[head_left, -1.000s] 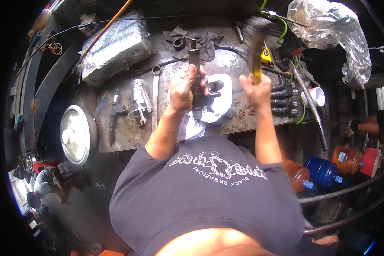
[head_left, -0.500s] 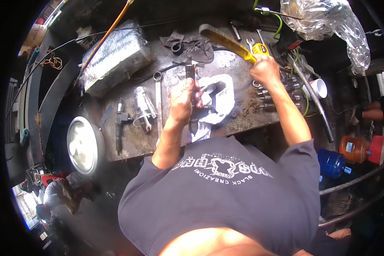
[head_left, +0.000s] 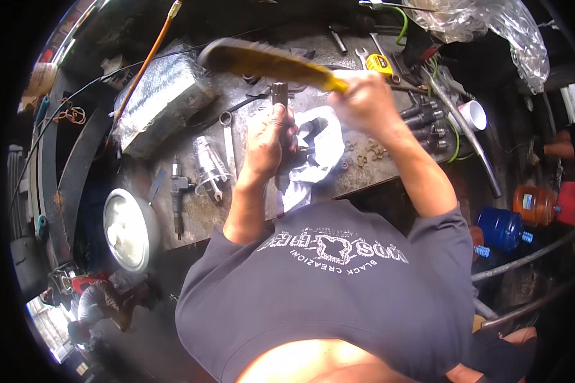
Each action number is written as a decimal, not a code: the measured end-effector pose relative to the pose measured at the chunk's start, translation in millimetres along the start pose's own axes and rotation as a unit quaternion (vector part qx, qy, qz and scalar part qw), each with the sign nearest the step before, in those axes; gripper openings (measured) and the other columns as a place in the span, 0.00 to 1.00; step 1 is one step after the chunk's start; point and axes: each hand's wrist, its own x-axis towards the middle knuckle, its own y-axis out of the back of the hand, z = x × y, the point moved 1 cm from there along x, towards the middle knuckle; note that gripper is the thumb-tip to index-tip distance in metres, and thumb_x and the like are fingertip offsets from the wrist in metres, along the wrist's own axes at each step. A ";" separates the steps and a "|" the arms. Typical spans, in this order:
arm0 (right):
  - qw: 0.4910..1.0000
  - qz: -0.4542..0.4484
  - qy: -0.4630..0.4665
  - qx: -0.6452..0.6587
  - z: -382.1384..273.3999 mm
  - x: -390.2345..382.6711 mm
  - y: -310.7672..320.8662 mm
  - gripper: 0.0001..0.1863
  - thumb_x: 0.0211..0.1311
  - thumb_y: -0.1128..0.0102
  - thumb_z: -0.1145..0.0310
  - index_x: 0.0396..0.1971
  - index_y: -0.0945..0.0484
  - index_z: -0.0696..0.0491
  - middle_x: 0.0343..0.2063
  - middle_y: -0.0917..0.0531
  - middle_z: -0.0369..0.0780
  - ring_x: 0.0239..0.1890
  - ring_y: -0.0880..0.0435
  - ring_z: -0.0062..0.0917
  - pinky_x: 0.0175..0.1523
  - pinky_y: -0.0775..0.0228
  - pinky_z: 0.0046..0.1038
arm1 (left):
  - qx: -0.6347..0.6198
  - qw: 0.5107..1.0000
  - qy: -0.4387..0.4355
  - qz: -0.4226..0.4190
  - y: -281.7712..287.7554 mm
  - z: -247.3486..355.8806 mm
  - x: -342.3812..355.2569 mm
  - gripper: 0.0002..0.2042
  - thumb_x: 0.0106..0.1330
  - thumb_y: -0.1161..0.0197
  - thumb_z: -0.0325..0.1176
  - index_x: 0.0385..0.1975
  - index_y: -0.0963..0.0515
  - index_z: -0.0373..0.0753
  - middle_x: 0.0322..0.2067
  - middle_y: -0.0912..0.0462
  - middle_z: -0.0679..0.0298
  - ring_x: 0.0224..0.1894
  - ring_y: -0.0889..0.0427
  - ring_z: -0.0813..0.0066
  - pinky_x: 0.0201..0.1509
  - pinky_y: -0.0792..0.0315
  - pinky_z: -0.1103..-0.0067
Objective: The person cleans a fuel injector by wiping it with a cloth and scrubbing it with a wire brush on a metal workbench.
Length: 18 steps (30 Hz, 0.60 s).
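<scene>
At a metal workbench (head_left: 201, 217), a person is gripping a dark, injector-like part (head_left: 279, 96) in the closed left hand (head_left: 267, 140), its far end protruding past the thumb, beside a white rag (head_left: 331, 137). The right hand (head_left: 364, 105) is clasping the yellow handle of a brush (head_left: 268, 64), whose blurred head is extending left beyond the part; whether bristles are touching metal is impossible to tell. Good brushwork here probably means holding the part firmly, keeping the left thumb out of the bristles' path and stroking evenly along the exposed end. On the right, a white cup (head_left: 474, 116) is sitting near a metal bar (head_left: 466, 134), its contents unclear. Beyond the bench, a blue jug (head_left: 499, 228) and an orange jug (head_left: 535, 204) are lying sideways, their fill indiscernible. On the left, clear plastic packaging (head_left: 206, 153) is resting beside a wrench (head_left: 229, 143).
</scene>
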 end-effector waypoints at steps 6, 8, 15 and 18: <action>0.984 -0.012 -0.128 -0.127 86.0 -3.1 -28.8 0.11 0.47 0.50 0.68 0.29 0.20 0.50 0.23 0.19 0.46 0.28 0.18 0.39 0.36 0.25 0.39 | 0.007 1.000 0.007 0.026 -8.5 11.9 -5.5 0.15 0.69 0.51 0.44 0.31 0.30 0.36 0.16 0.32 0.68 0.15 0.33 0.81 0.20 0.34 0.83; 0.980 -0.037 -0.194 0.008 72.2 -1.6 -23.7 0.12 0.46 0.51 0.70 0.30 0.20 0.50 0.25 0.19 0.47 0.30 0.18 0.40 0.36 0.25 0.37 | -0.011 1.000 -0.002 0.020 -0.5 7.5 -0.1 0.15 0.69 0.51 0.44 0.32 0.30 0.36 0.17 0.33 0.68 0.15 0.33 0.81 0.20 0.34 0.83; 0.985 -0.114 -0.124 -0.040 59.4 -1.7 -40.2 0.14 0.50 0.53 0.69 0.35 0.19 0.46 0.26 0.18 0.44 0.32 0.17 0.37 0.39 0.23 0.35 | -0.013 0.998 0.030 0.055 -8.3 10.9 -8.6 0.17 0.69 0.52 0.43 0.26 0.29 0.35 0.15 0.33 0.68 0.13 0.34 0.82 0.18 0.36 0.84; 0.978 -0.113 -0.156 -0.085 77.5 -8.1 -29.2 0.15 0.53 0.54 0.68 0.39 0.22 0.45 0.31 0.18 0.42 0.34 0.18 0.35 0.41 0.24 0.34 | 0.040 0.999 0.002 -0.008 0.9 9.6 -13.4 0.16 0.68 0.51 0.43 0.26 0.30 0.36 0.16 0.32 0.68 0.13 0.34 0.81 0.19 0.35 0.83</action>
